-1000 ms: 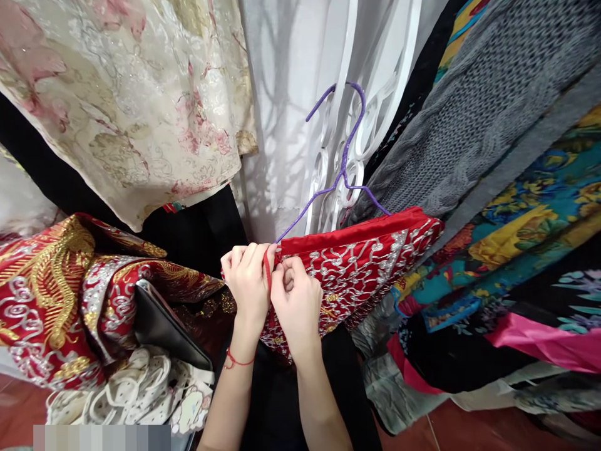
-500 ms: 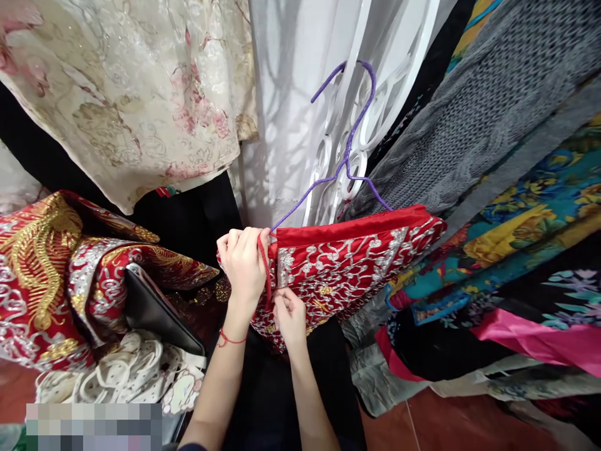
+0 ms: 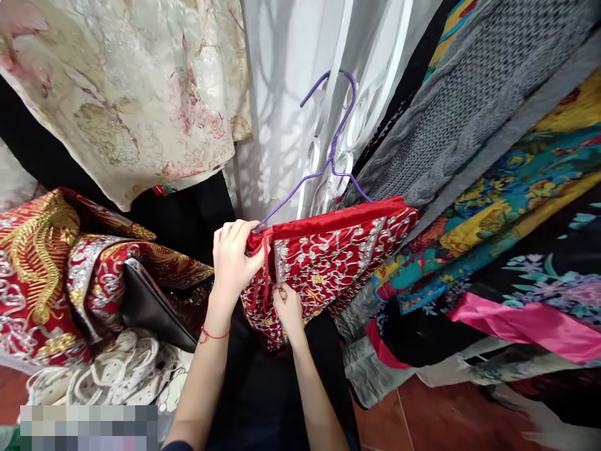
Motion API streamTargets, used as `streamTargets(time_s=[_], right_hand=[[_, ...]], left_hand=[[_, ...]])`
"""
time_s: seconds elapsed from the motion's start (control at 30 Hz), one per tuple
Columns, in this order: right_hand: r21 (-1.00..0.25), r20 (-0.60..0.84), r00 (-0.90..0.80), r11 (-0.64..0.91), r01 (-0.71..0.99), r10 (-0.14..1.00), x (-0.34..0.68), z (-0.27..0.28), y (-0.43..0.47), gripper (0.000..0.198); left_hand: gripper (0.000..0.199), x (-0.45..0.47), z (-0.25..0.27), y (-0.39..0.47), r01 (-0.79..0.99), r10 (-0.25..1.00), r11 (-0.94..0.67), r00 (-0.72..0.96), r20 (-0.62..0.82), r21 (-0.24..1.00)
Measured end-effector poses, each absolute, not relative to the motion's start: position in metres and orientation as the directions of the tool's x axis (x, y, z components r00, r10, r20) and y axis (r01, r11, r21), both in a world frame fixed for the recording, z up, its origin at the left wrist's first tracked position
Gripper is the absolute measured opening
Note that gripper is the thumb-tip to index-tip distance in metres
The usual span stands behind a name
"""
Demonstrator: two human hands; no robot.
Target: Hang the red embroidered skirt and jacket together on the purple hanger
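A red skirt (image 3: 328, 250) with silver and gold embroidery and a plain red waistband hangs from a purple hanger (image 3: 332, 153). My left hand (image 3: 236, 257) is closed over the left end of the waistband, close to the hanger's lower left end. A thin red tie (image 3: 266, 272) dangles beside my left thumb. Lower down, my right hand (image 3: 288, 310) has its fingers curled in a pinch at the skirt's front edge, below the trimmed corner. What lies between those fingertips is mostly hidden.
White scrollwork metal (image 3: 340, 81) stands behind the hanger. A cream floral garment (image 3: 178, 94) hangs at upper left. Left lie a red-and-gold embroidered garment (image 3: 37, 269), a black flat case (image 3: 154, 307) and a white dotted cloth (image 3: 117, 376). A grey knit (image 3: 507, 106) and floral clothes hang right.
The hanger and skirt have shifted left and slightly turned in view. My left hand has moved a little left and its thumb has lifted from the tie. The right hand stays near the skirt's edge.
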State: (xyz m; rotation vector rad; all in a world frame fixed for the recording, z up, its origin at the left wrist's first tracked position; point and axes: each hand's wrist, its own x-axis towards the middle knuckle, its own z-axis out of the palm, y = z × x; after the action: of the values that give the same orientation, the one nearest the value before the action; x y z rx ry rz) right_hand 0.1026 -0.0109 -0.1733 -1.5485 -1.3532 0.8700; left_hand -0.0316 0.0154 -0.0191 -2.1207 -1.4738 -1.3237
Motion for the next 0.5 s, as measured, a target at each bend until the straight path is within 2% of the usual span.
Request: streamTargets(time_s=[0.2, 0.37, 0.4, 0.43, 0.47, 0.5], right_hand=[[-0.917, 0.044, 0.064, 0.015, 0.398, 0.997, 0.107, -0.163, -0.032, 0.032], [-0.912, 0.104, -0.077, 0.126, 0.389, 0.992, 0.156, -0.125, -0.052, 0.034], [-0.888, 0.179, -0.09, 0.2, 0.413, 0.98, 0.172, -0.112, -0.053, 0.033], [-0.833, 0.308, -0.002, 0.27, 0.482, 0.952, 0.187, -0.097, -0.053, 0.031], [-0.75, 0.466, 0.103, 0.331, 0.572, 0.879, 0.203, -0.082, -0.05, 0.028], [-0.64, 0.632, 0.19, 0.367, 0.675, 0.751, 0.219, -0.066, -0.046, 0.024]], left_hand=[[0.03, -0.037, -0.024, 0.023, 0.811, 0.602, -0.477, 0.021, 0.798, 0.339], [0.021, -0.044, -0.019, 0.039, 0.793, 0.591, -0.469, -0.046, 0.805, 0.389], [0.022, -0.046, -0.018, 0.044, 0.786, 0.591, -0.469, -0.061, 0.804, 0.404], [0.024, -0.048, -0.018, 0.05, 0.779, 0.587, -0.465, -0.085, 0.805, 0.421], [0.026, -0.05, -0.018, 0.055, 0.775, 0.578, -0.454, -0.119, 0.807, 0.44], [0.028, -0.051, -0.019, 0.061, 0.772, 0.57, -0.438, -0.158, 0.807, 0.461]])
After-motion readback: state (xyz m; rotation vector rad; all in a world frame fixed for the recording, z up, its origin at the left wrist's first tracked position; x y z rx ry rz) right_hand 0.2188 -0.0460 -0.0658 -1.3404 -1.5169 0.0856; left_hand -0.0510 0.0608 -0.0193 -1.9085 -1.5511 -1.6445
